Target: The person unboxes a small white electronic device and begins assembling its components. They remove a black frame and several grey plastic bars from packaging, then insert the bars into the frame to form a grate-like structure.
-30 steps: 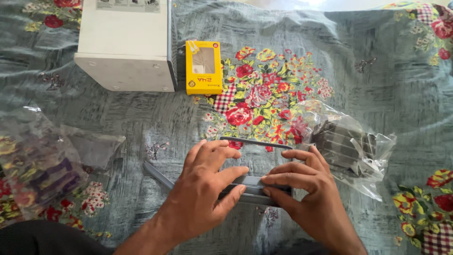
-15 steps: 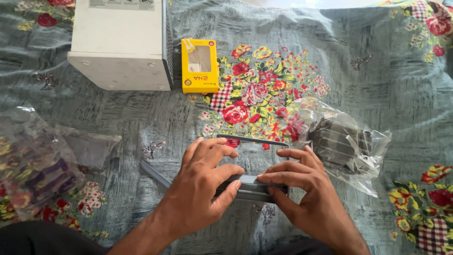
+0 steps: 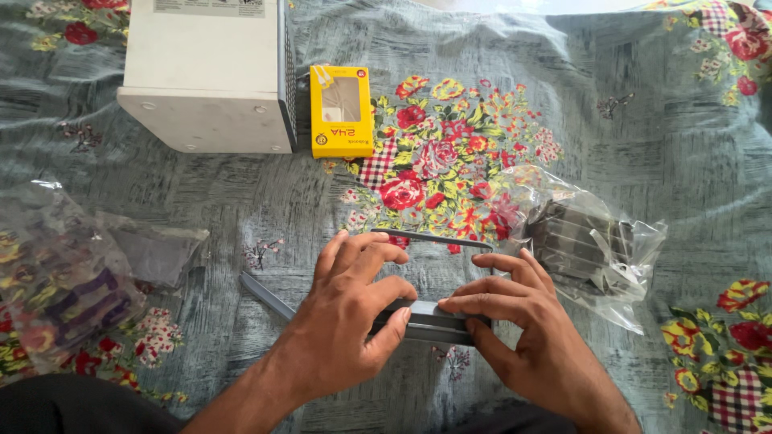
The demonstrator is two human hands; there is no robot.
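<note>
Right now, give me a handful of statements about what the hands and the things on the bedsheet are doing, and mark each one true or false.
1. Both hands press on a grey frame piece. True: the left hand and right hand pinch it together.
2. The yellow box lies to the right of the white box. True.
3. The clear bag of dark parts sits in the left hand. False: it lies on the floral bedsheet, right of the right hand.
4. The white box stands on top of the yellow box. False: they lie side by side.
5. A crumpled plastic bag lies at the left edge. True.
</note>
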